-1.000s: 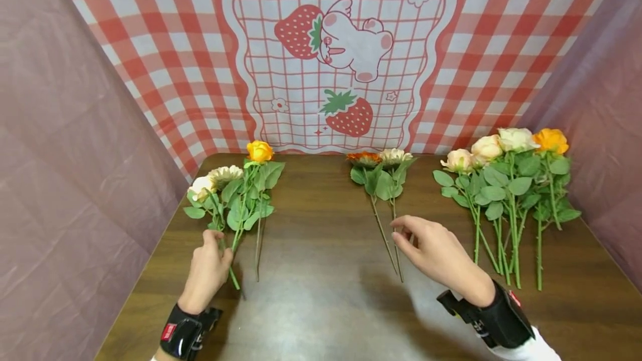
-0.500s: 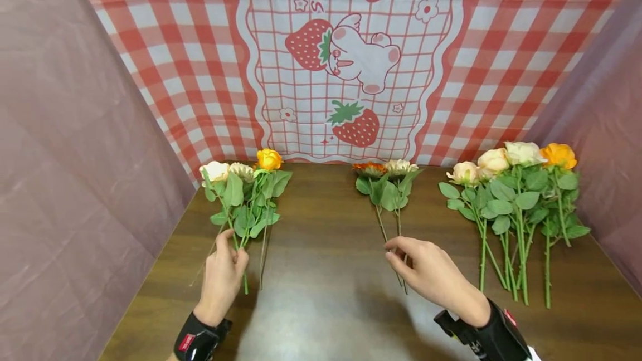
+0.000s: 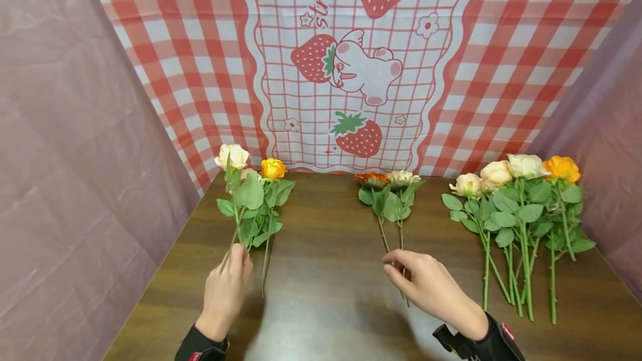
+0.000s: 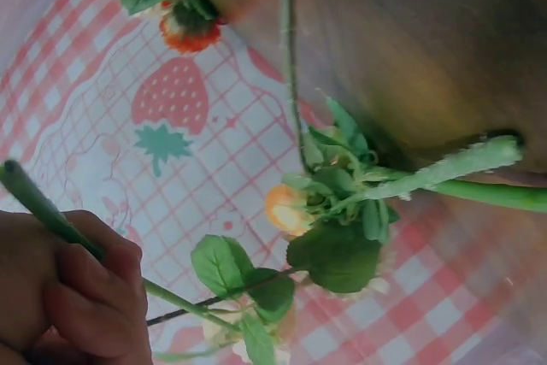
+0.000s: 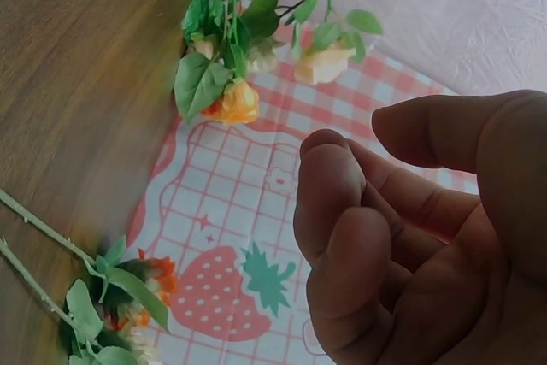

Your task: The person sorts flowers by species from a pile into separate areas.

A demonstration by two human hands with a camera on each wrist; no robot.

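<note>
In the head view my left hand (image 3: 227, 288) grips the stem of a cream-white rose (image 3: 232, 157) above the left side of the table. In the left wrist view the curled fingers wrap its green stem (image 4: 162, 293); a thin dark stem (image 4: 214, 300) crosses it, and I cannot tell if the hand holds that too. Behind it lie an orange-yellow rose (image 3: 273, 169) and a pale daisy-like flower, partly hidden by leaves. My right hand (image 3: 426, 283), loosely curled and holding nothing, hovers over the stems of an orange flower (image 3: 372, 179) and a cream one (image 3: 403, 178).
Several cream, white and orange roses (image 3: 525, 166) lie in a bunch on the right of the brown wooden table (image 3: 321, 272). A red-checked strawberry cloth (image 3: 351, 82) hangs at the back, with pinkish curtains (image 3: 65, 144) on both sides.
My left hand has lifted the cream-white rose and moved it to the right, beside the orange-yellow rose. The right hand has shifted slightly toward me, and the head view has tilted up.
</note>
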